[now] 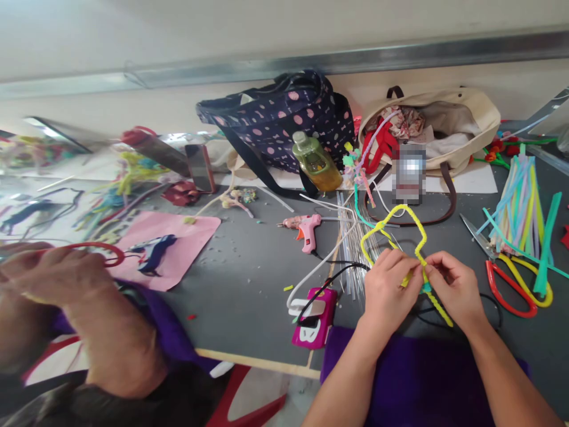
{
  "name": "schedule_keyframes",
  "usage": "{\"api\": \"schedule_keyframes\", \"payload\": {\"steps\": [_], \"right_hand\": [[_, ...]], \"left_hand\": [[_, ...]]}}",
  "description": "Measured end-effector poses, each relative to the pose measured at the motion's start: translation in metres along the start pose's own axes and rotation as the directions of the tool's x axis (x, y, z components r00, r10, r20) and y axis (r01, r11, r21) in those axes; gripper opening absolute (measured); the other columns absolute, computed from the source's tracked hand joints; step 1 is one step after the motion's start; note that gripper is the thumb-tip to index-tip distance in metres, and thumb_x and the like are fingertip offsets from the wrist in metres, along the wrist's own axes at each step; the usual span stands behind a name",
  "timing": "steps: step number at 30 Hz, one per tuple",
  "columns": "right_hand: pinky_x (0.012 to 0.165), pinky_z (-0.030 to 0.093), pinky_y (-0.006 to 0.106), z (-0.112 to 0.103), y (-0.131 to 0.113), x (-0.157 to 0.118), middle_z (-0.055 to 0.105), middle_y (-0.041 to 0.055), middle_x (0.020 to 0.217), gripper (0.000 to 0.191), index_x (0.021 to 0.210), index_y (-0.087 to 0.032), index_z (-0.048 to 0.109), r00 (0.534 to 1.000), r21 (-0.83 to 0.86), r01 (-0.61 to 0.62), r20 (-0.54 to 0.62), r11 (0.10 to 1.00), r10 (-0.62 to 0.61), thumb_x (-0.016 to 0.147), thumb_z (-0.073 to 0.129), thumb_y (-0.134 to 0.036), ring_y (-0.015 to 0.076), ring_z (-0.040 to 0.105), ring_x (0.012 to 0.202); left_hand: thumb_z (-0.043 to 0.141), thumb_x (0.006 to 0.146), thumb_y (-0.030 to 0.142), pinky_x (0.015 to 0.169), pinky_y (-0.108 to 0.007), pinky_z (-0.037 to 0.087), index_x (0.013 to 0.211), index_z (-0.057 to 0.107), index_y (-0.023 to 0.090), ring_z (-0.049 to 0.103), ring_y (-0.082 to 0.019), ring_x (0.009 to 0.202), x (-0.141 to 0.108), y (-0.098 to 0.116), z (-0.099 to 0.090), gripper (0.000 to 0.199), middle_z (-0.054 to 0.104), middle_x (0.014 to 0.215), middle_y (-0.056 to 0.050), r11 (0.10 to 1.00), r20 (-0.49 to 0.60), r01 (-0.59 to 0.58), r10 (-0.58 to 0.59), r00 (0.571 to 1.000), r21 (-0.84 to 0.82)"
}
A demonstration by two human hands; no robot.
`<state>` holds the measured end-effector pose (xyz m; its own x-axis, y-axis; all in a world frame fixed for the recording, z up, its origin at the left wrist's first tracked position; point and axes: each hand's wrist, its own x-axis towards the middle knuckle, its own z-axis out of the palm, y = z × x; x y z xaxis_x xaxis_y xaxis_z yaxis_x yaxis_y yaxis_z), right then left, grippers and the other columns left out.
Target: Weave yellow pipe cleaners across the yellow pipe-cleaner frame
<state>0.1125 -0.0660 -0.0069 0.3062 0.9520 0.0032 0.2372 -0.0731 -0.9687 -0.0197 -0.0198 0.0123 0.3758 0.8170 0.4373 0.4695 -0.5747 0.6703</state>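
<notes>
Between my two hands is a yellow pipe cleaner (420, 228), bent into an open, angular loop with a straight tail pointing down to the right. My left hand (391, 290) pinches it at the lower side of the loop. My right hand (456, 287) grips it close by, fingertips almost meeting the left ones. A small piece of teal pipe cleaner (427, 288) shows at the join between the hands. Beneath the left hand and behind it lie many thin metal wires (355, 237).
A pink glue gun (306, 230) and a magenta power strip (326, 314) lie left of my hands. Scissors (522, 287) and bundled pipe cleaners (520, 207) are at right. Behind stand a bottle (317, 163), a navy bag (275, 118) and a beige bag (480, 118). At left, a co-worker's hands (66, 273) hold something red.
</notes>
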Motion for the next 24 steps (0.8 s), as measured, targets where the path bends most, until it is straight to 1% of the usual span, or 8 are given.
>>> {"api": "schedule_keyframes", "payload": {"steps": [5, 9, 13, 18, 21, 24], "right_hand": [[0.062, 0.044, 0.023, -0.0005, -0.0014, 0.0001, 0.061, 0.0001, 0.072, 0.015, 0.080, -0.020, 0.063, 1.000, 0.012, -0.010, 0.008, 1.000, 0.010, 0.085, 0.056, -0.032, 0.0135, 0.055, 0.066], [0.061, 0.043, 0.022, -0.0014, -0.0025, 0.0009, 0.060, -0.0010, 0.070, 0.015, 0.078, -0.019, 0.063, 0.999, 0.032, -0.030, 0.023, 0.999, 0.029, 0.084, 0.056, -0.031, 0.0127, 0.053, 0.064], [0.060, 0.042, 0.022, -0.0025, -0.0027, 0.0018, 0.058, -0.0009, 0.069, 0.016, 0.078, -0.019, 0.063, 0.997, 0.072, -0.068, 0.036, 0.995, 0.066, 0.084, 0.057, -0.032, 0.0125, 0.051, 0.063], [0.057, 0.041, 0.021, -0.0033, -0.0038, 0.0027, 0.058, -0.0015, 0.068, 0.017, 0.078, -0.019, 0.063, 0.993, 0.132, -0.119, 0.041, 0.984, 0.115, 0.083, 0.059, -0.034, 0.0116, 0.051, 0.062], [0.057, 0.041, 0.021, -0.0031, -0.0027, 0.0031, 0.058, -0.0015, 0.069, 0.017, 0.078, -0.019, 0.063, 0.994, 0.118, -0.110, 0.017, 0.987, 0.109, 0.083, 0.059, -0.034, 0.0113, 0.050, 0.061], [0.060, 0.041, 0.022, -0.0026, 0.0007, 0.0032, 0.059, -0.0010, 0.070, 0.016, 0.079, -0.019, 0.064, 0.996, 0.102, -0.094, 0.018, 0.990, 0.093, 0.083, 0.059, -0.033, 0.0119, 0.051, 0.063]], "left_hand": [[0.056, 0.086, 0.019, 0.065, -0.029, 0.044, 0.078, 0.068, 0.020, 0.056, -0.016, 0.071, -0.0004, -0.0016, 0.0010, 0.014, 0.064, 0.074, -0.004, 1.000, 0.000, -0.022, 0.022, 1.000, 0.018], [0.055, 0.088, 0.019, 0.066, -0.028, 0.044, 0.080, 0.066, 0.019, 0.056, -0.016, 0.073, -0.0005, -0.0030, 0.0004, 0.013, 0.062, 0.075, -0.004, 0.996, 0.036, -0.065, 0.063, 0.997, 0.057], [0.053, 0.089, 0.020, 0.068, -0.028, 0.045, 0.084, 0.065, 0.019, 0.055, -0.016, 0.075, -0.0002, -0.0039, -0.0009, 0.013, 0.062, 0.078, -0.004, 0.994, 0.065, -0.095, 0.091, 0.994, 0.059], [0.053, 0.089, 0.019, 0.068, -0.028, 0.045, 0.087, 0.065, 0.018, 0.054, -0.016, 0.075, 0.0004, -0.0044, -0.0008, 0.012, 0.064, 0.079, -0.004, 0.991, 0.043, -0.123, 0.121, 0.992, 0.059], [0.054, 0.088, 0.018, 0.067, -0.028, 0.045, 0.089, 0.067, 0.019, 0.054, -0.016, 0.075, 0.0004, -0.0052, 0.0001, 0.012, 0.064, 0.079, -0.004, 0.984, 0.032, -0.149, 0.147, 0.989, 0.093], [0.055, 0.088, 0.018, 0.066, -0.028, 0.045, 0.088, 0.067, 0.018, 0.053, -0.016, 0.074, 0.0001, -0.0064, 0.0011, 0.012, 0.064, 0.078, -0.004, 0.977, 0.032, -0.167, 0.164, 0.986, 0.134]]}}
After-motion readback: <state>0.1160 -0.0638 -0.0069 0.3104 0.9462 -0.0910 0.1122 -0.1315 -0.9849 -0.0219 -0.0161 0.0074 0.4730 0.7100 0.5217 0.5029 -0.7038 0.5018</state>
